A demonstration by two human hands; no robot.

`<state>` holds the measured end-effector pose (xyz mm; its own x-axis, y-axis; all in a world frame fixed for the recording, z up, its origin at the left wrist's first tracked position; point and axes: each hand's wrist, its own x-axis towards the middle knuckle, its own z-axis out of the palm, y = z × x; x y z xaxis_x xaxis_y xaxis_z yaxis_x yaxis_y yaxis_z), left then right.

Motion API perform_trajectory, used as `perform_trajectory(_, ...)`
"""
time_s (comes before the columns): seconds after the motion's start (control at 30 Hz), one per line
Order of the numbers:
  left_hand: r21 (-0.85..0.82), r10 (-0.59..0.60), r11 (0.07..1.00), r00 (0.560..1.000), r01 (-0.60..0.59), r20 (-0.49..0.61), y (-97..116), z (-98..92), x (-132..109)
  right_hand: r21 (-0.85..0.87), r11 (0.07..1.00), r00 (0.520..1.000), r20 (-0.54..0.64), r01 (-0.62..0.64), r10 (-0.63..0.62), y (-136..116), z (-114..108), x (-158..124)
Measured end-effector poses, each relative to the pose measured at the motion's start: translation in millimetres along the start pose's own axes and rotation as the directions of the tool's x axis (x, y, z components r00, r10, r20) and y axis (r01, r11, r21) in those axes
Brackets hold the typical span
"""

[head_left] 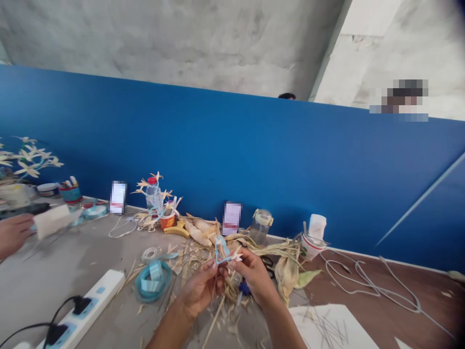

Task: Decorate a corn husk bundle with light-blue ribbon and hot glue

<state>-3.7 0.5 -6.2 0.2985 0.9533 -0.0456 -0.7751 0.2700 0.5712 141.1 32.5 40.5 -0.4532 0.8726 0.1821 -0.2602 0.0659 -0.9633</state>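
Just above the desk, my left hand [203, 287] pinches the lower end of a thin stem partly wrapped in blue ribbon [221, 249]. The fingers of my right hand [254, 276] are closed on a small pale husk flower [237, 255] at the stem's other end. The blue ribbon loops up between both hands. Below them lie dry husk scraps and a blue-headed tool [244, 288], partly covered by my right hand. Black scissors [268, 265] lie just behind my right hand. A roll of blue ribbon [152, 281] rests left of my left hand.
A white power strip [96, 303] with black plugs lies at front left. Husks [198, 231], phones, a glass jar [260, 225] and a paper cup [313, 242] line the blue partition [218, 145]. Thin wires lie on white paper [327, 325]. Another person's hand [16, 235] is at far left.
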Motion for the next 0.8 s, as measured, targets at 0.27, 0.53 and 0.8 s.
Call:
perform_trajectory(0.27, -0.073, 0.078, 0.994, 0.994, -0.083, -0.077, -1, 4.4, -1, 0.027, 1.0, 1.0, 0.011, 0.006, -0.007, 8, 0, 0)
perform_trajectory(0.53, -0.025, 0.106, 0.994, 0.993, -0.107, -0.053, 1, 12.7, -6, 0.146, 0.989, 0.999, 0.028, -0.029, 0.025, 14, 2, 0)
perform_trajectory(0.8, 0.382, 0.097, 0.922, 0.994, -0.068, -0.057, 9, 12.4, -8, 0.24, 0.97, 0.994, -0.085, -0.04, 0.062, 2, -1, -2)
